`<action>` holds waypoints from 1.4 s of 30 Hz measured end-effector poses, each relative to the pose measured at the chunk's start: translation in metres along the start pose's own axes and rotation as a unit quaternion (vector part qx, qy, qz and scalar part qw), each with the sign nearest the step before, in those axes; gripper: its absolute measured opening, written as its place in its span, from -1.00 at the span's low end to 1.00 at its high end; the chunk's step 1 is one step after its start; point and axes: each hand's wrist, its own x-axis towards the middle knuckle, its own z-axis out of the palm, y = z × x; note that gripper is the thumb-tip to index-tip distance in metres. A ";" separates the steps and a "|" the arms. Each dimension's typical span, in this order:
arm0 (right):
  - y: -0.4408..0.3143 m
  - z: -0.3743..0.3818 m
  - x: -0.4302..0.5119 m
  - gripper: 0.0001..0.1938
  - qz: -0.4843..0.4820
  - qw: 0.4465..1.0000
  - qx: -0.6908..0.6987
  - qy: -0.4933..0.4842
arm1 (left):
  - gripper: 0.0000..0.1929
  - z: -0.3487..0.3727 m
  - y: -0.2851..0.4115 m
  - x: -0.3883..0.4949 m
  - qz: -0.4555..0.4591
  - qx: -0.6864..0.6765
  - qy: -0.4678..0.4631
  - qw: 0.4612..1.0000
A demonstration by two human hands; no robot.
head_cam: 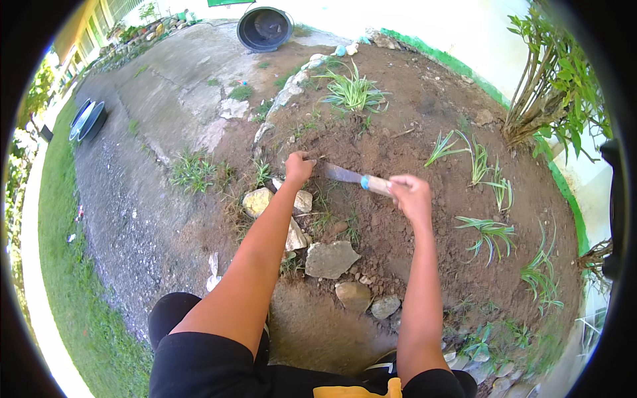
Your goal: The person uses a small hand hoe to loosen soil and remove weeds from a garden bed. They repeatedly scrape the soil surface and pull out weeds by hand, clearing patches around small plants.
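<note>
My right hand (412, 196) is closed on the pale handle of a knife-like tool (343, 174) with a blue band where handle meets blade. The broad, dull blade points left over the brown soil (388, 224), its tip just right of my left hand (299, 168). The fingers of my left hand are bent near the soil beside a small dark bit; whether they grip it, I cannot tell. Beyond my hands grows a variegated spider plant (354, 92). More striped-leaf plants (477, 159) stand in the soil to the right.
Stones edge the bed, among them a yellowish rock (258, 201) and a flat grey stone (331, 259). A black tub (265, 29) lies tilted at the far side. A shrub (527, 99) rises by the white wall at right. Another basin (92, 121) sits at far left.
</note>
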 end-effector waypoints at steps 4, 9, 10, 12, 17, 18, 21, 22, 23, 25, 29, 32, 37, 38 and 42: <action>-0.035 -0.018 0.002 -0.81 -0.127 0.983 -0.128 0.042 | -0.79 -0.010 0.032 0.001 0.018 -0.105 -0.052 0.993; -0.065 -0.060 -0.013 -0.78 -0.195 0.957 -0.204 0.074 | -0.71 -0.024 0.062 0.001 0.205 0.214 -0.082 0.952; -0.079 -0.067 -0.023 -0.76 -0.236 0.942 -0.223 0.091 | -0.69 -0.022 0.060 -0.003 0.225 0.212 -0.123 0.943; -0.117 -0.084 -0.049 -0.77 -0.189 0.960 -0.191 0.078 | -0.67 -0.011 0.048 -0.013 0.255 0.209 -0.148 0.932; -0.162 -0.083 -0.076 -0.80 -0.086 0.973 -0.211 0.035 | -0.63 0.031 0.021 -0.055 0.217 0.204 -0.065 0.952; -0.149 -0.076 -0.069 -0.80 -0.049 0.973 -0.225 0.029 | -0.59 0.032 0.021 -0.063 0.211 0.205 -0.055 0.954; -0.067 -0.034 -0.034 -0.81 0.039 0.978 -0.205 0.003 | -0.43 0.040 0.025 -0.089 0.200 0.189 -0.024 0.961; -0.039 -0.033 -0.024 -0.79 0.052 0.984 -0.168 0.024 | -0.33 0.041 0.027 -0.097 0.228 0.223 -0.028 0.947; -0.009 -0.038 -0.020 -0.79 0.032 0.991 -0.130 0.031 | -0.32 0.042 0.028 -0.101 0.219 0.249 -0.045 0.942; 0.041 -0.050 -0.011 -0.77 -0.018 0.999 -0.040 0.015 | -0.30 0.044 0.030 -0.101 0.249 0.283 -0.045 0.925; 0.079 -0.050 -0.018 -0.79 0.130 0.990 0.044 0.010 | -0.52 0.043 0.023 -0.086 0.281 0.270 -0.039 0.920; 0.041 -0.048 -0.022 -0.79 -0.032 0.996 -0.068 0.036 | -0.63 0.041 0.015 -0.078 0.291 0.232 -0.018 0.928; -0.097 -0.105 -0.059 -0.80 -0.197 0.964 -0.173 0.045 | -0.68 0.043 0.009 -0.075 0.301 0.191 0.014 0.934; -0.125 -0.117 -0.074 -0.81 -0.157 0.968 -0.186 0.063 | -0.68 0.043 0.008 -0.076 0.295 0.184 0.015 0.937; -0.158 -0.107 -0.082 -0.83 -0.039 0.985 -0.166 0.039 | -0.69 0.044 0.007 -0.075 0.316 0.160 0.039 0.935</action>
